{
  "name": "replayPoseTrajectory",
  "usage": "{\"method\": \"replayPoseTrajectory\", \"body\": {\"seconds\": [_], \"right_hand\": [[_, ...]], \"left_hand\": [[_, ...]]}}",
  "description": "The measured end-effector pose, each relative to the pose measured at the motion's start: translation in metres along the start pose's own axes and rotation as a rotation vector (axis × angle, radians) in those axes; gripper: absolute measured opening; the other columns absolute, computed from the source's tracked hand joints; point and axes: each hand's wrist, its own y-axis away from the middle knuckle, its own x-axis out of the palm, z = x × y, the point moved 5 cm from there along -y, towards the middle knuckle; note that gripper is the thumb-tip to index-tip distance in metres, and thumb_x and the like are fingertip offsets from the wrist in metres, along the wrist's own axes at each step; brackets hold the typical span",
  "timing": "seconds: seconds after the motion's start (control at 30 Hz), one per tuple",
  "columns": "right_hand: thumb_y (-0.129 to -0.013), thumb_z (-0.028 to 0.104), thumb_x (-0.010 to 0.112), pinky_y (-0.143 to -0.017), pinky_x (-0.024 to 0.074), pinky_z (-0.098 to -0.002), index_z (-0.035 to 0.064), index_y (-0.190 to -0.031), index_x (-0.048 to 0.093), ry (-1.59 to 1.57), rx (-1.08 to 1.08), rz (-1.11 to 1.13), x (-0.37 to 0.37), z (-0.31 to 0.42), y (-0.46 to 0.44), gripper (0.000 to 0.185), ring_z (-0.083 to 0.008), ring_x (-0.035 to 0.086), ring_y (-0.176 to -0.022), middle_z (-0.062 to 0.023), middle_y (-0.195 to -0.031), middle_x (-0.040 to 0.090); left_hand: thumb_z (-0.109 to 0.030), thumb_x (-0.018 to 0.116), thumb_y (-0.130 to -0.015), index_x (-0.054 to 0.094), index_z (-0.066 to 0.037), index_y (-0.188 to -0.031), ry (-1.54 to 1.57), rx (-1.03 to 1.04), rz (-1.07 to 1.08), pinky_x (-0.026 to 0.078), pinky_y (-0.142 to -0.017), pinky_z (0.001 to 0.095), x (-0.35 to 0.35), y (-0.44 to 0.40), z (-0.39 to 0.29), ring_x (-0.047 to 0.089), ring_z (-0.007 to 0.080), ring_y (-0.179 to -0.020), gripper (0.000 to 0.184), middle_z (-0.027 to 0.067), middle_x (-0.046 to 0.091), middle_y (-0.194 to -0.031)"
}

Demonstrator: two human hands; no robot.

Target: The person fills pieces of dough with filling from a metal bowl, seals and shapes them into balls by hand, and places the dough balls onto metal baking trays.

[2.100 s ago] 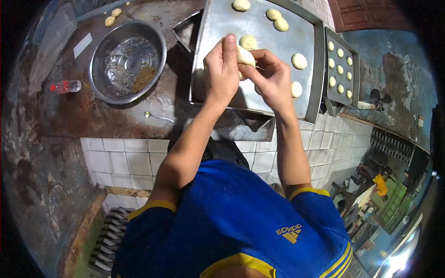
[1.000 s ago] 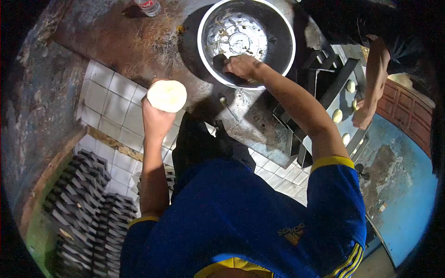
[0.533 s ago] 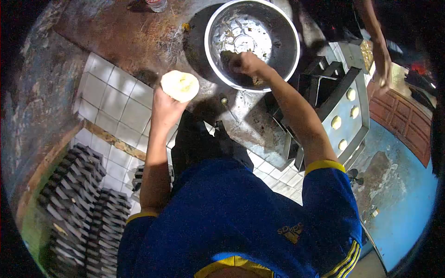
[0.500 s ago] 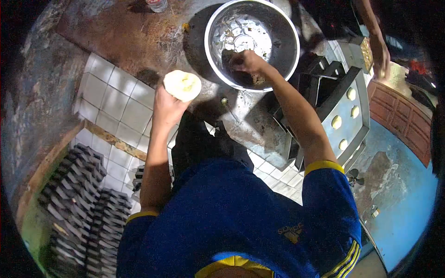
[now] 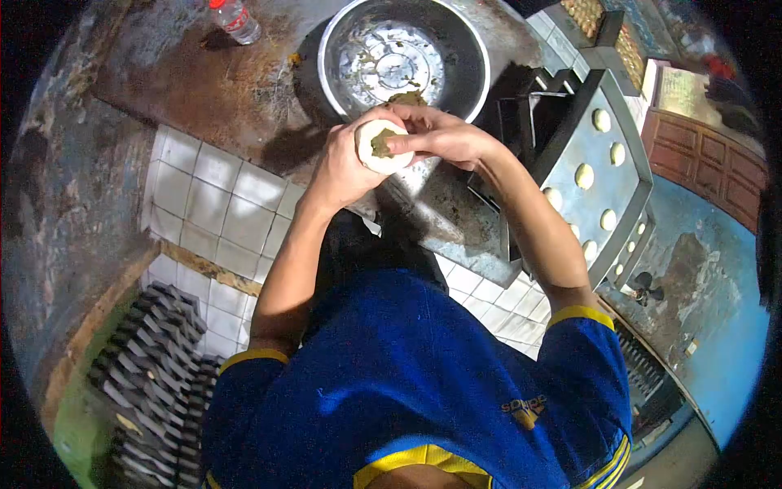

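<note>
A round of pale dough (image 5: 371, 160) is cupped in my left hand (image 5: 336, 167), whose fingers wrap round it from the left. Green-brown filling (image 5: 380, 145) lies in the middle of the dough. My right hand (image 5: 452, 140) meets it from the right, with its thumb pressed on the filling. A further lump of filling (image 5: 409, 99) shows at the curled fingers of my right hand. Just beyond both hands stands a big metal bowl (image 5: 481, 77), with smears of filling on its inside.
A tray (image 5: 631, 155) with several dough balls (image 5: 584, 176) rests tilted on stacked metal pans (image 5: 533, 122) at the right. A water bottle (image 5: 236, 23) lies at the back left of the worn table (image 5: 187, 77). Dark stacked metal pieces (image 5: 155, 359) are at lower left.
My right hand has come out of the bowl with filling and now presses it onto the dough. My left hand has moved right. Another person's arm at upper right has left the view.
</note>
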Motion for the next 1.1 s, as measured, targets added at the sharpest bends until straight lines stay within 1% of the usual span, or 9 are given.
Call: {"method": "replayPoseTrajectory", "body": {"seconds": [0.23, 0.37, 0.43, 0.6, 0.7, 0.77, 0.87, 0.97, 1.1], "right_hand": [[-0.094, 0.032, 0.08, -0.1, 0.0531, -0.0331, 0.0023, -0.148, 0.053, 0.074, -0.215, -0.101, 0.0, 0.001, 0.059, 0.067, -0.019, 0.064, -0.118, -0.0096, -0.135, 0.066], [-0.092, 0.02, 0.08, -0.123, 0.0353, -0.0362, 0.0009, -0.159, 0.039, -0.337, -0.349, 0.071, 0.011, 0.023, 0.113, 0.08, -0.023, 0.049, -0.144, -0.0165, -0.153, 0.054], [-0.091, 0.022, 0.083, -0.123, 0.0353, -0.0365, 0.0001, -0.159, 0.039, 0.12, -0.288, -0.179, 0.007, 0.005, 0.124, 0.084, -0.0233, 0.05, -0.143, -0.0166, -0.152, 0.055], [-0.089, 0.026, 0.086, -0.116, 0.0421, -0.037, 0.0023, -0.161, 0.038, 0.032, -0.403, -0.204, 0.001, 0.002, 0.194, 0.09, -0.0202, 0.054, -0.133, -0.0104, -0.144, 0.058], [-0.071, 0.031, 0.096, -0.109, 0.0461, -0.0374, 0.0084, -0.156, 0.05, 0.771, -0.74, -0.458, 0.014, 0.028, 0.26, 0.1, -0.0245, 0.057, -0.127, -0.0109, -0.13, 0.061], [-0.071, 0.024, 0.095, -0.1, 0.05, -0.0386, 0.0055, -0.132, 0.07, 0.876, -0.65, -0.574, 0.017, 0.019, 0.282, 0.068, -0.0252, 0.062, -0.114, -0.0104, -0.119, 0.064], [-0.081, 0.007, 0.086, -0.087, 0.0566, -0.034, -0.0002, -0.11, 0.076, 0.693, -0.711, -0.588, -0.003, 0.001, 0.312, 0.031, -0.0203, 0.068, -0.094, -0.0083, -0.099, 0.069], [-0.089, 0.005, 0.08, -0.084, 0.0589, -0.0305, -0.0016, -0.107, 0.076, 0.266, -0.632, -0.655, -0.019, -0.033, 0.341, 0.02, -0.0158, 0.069, -0.096, -0.0066, -0.102, 0.07], [-0.094, 0.012, 0.073, -0.08, 0.0602, -0.0335, 0.0008, -0.134, 0.065, -0.131, -0.594, -0.628, -0.021, -0.055, 0.385, 0.042, -0.0158, 0.069, -0.098, -0.0103, -0.116, 0.07]], "left_hand": [[-0.014, 0.091, -0.079, 0.071, -0.002, -0.111, 0.096, -0.066, 0.096, 0.057, -0.089, 0.0341, 0.047, 0.015, -0.008, 0.073, 0.0174, -0.098, 0.04, 0.0096, 0.076, -0.104], [-0.016, 0.093, -0.079, 0.071, -0.002, -0.112, 0.043, -0.017, 0.115, 0.056, -0.092, 0.0334, 0.073, 0.02, -0.02, 0.071, 0.0166, -0.1, 0.043, 0.01, 0.075, -0.107], [-0.018, 0.093, -0.077, 0.073, -0.004, -0.111, 0.112, 0.044, 0.266, 0.057, -0.091, 0.0378, 0.093, 0.011, -0.059, 0.074, 0.0233, -0.098, 0.042, 0.0112, 0.077, -0.107], [-0.02, 0.093, -0.077, 0.073, -0.004, -0.11, 0.081, -0.03, 0.338, 0.057, -0.091, 0.0364, 0.133, 0.017, -0.081, 0.073, 0.0212, -0.098, 0.042, 0.0112, 0.077, -0.105], [-0.023, 0.094, -0.076, 0.073, -0.004, -0.112, 0.066, -0.108, 0.399, 0.057, -0.092, 0.0366, 0.161, 0.021, -0.081, 0.073, 0.0211, -0.098, 0.046, 0.0109, 0.077, -0.106], [-0.032, 0.097, -0.073, 0.069, -0.003, -0.121, 0.051, -0.118, 0.486, 0.056, -0.094, 0.037, 0.186, 0.022, -0.094, 0.072, 0.0218, -0.102, 0.063, 0.0102, 0.076, -0.112], [-0.03, 0.096, -0.077, 0.059, -0.005, -0.13, 0.031, 0.013, 0.643, 0.053, -0.093, 0.0335, 0.221, 0.02, -0.123, 0.067, 0.0175, -0.107, 0.07, 0.0071, 0.07, -0.114], [-0.025, 0.095, -0.08, 0.052, -0.006, -0.133, 0.315, -0.099, 0.603, 0.052, -0.092, 0.0311, 0.247, 0.028, -0.14, 0.064, 0.0135, -0.107, 0.071, 0.0036, 0.066, -0.115], [-0.029, 0.073, -0.099, 0.055, -0.004, -0.13, 0.425, -0.234, 0.525, 0.05, -0.072, 0.0206, 0.283, 0.037, -0.159, 0.063, 0.0067, -0.095, 0.043, 0.0002, 0.066, -0.108]]}}
